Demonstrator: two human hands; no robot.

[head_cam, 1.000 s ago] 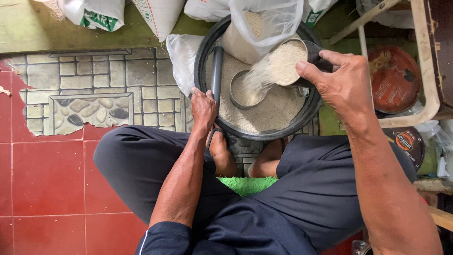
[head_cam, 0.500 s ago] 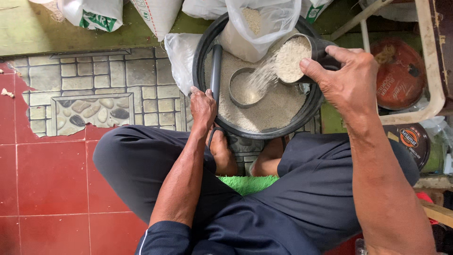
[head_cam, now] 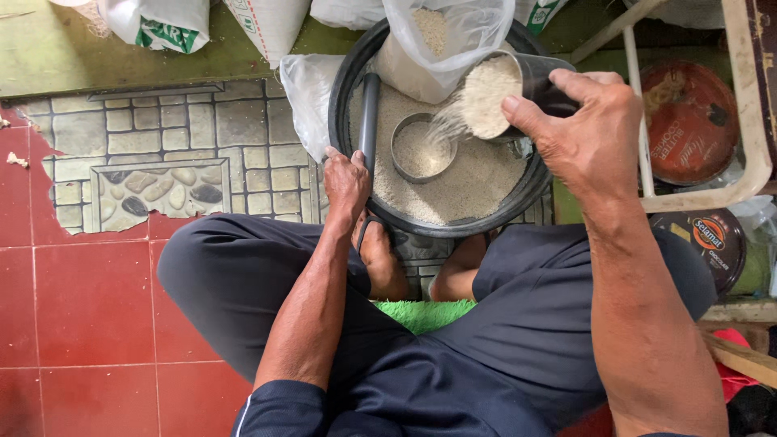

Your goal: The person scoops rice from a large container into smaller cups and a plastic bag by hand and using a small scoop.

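A wide black basin (head_cam: 518, 198) of white rice stands on the floor in front of my crossed legs. My right hand (head_cam: 587, 133) holds a dark cup (head_cam: 518, 85) tipped over it, and rice spills from the cup toward a small round metal tin (head_cam: 422, 147) sitting in the rice. My left hand (head_cam: 346, 182) rests on the near-left rim of the basin, by the end of a dark rod (head_cam: 369, 121) that lies across it. A clear plastic bag (head_cam: 441, 40) holding some rice sits at the basin's far side.
White sacks (head_cam: 267, 24) line the far wall. A round red tin lid (head_cam: 688, 121) lies under a pale frame (head_cam: 749, 105) at the right, with a dark round tin (head_cam: 712, 243) nearer me. Red tiles (head_cam: 73, 307) cover the floor on the left. A green mat (head_cam: 425, 314) shows between my legs.
My right hand has lifted the cup and tipped it further, so the rice now falls in a stream toward the metal tin. My left hand has stayed on the rim.
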